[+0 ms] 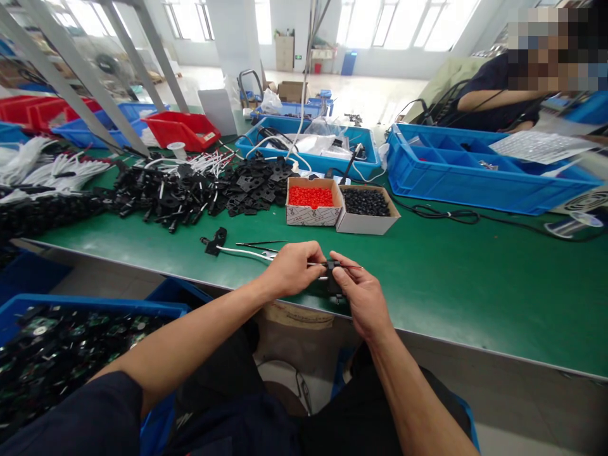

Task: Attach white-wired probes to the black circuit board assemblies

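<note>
My right hand (365,294) grips a small black plastic part (334,285) just above the table's front edge, thumb on its face. My left hand (295,269) is closed beside it, fingertips pinching a thin white cable at the part's left side. Thin red wire ends (352,266) stick out past the part, among my right fingers. Left of my left hand, a white cable (244,253) lies on the table, leading to another black plastic piece (216,242). Dark tweezers (259,243) rest behind this cable. A metal tool beside my left hand is partly hidden.
Behind my hands stand a box of red caps (311,216) and a box of black caps (368,225). Black parts (256,183) are heaped left. Blue bins (456,183) line the back. A solder spool (572,225) lies right. A co-worker (494,95) sits across.
</note>
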Action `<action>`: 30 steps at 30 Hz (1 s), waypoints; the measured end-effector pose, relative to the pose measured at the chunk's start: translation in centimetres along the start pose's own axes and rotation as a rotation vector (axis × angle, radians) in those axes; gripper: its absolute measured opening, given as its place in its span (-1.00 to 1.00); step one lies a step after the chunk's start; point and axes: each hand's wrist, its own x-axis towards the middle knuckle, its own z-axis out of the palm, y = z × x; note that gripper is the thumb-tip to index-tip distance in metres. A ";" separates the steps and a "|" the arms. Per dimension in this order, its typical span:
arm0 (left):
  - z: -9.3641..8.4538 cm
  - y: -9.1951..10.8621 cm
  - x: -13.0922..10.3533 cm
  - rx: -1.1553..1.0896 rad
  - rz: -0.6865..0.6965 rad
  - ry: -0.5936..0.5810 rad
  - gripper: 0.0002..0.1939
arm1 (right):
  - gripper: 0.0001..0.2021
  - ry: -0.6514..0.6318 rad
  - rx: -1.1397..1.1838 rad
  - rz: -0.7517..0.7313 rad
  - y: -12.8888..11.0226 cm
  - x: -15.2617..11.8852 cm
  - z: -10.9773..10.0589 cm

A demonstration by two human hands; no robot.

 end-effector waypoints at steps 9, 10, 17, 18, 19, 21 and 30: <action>0.1 -1.0 -0.3 0.154 0.316 0.003 -0.80 | -0.33 0.030 0.107 0.060 0.8 0.2 0.0; -0.2 -0.8 0.0 0.083 0.263 -0.024 -0.82 | -0.32 0.028 0.115 0.061 0.8 0.2 0.0; -1.1 -0.5 1.0 -0.097 -0.125 -0.288 -0.81 | -0.29 0.007 0.019 0.038 0.2 0.0 0.2; -0.8 -0.5 0.8 -0.026 -0.078 -0.245 -0.83 | -0.30 0.004 0.004 0.031 0.1 0.0 0.2; -0.5 -0.5 0.5 0.081 0.004 -0.173 -0.85 | -0.31 0.003 -0.004 0.024 0.0 -0.1 0.3; 0.1 -0.7 -0.1 0.329 0.208 -0.016 -0.81 | -0.32 0.010 -0.012 0.017 -0.1 -0.2 0.3; -2.3 -0.5 0.8 -0.117 -0.053 -0.314 -0.79 | -0.33 -0.010 -0.023 0.031 0.2 -0.2 0.1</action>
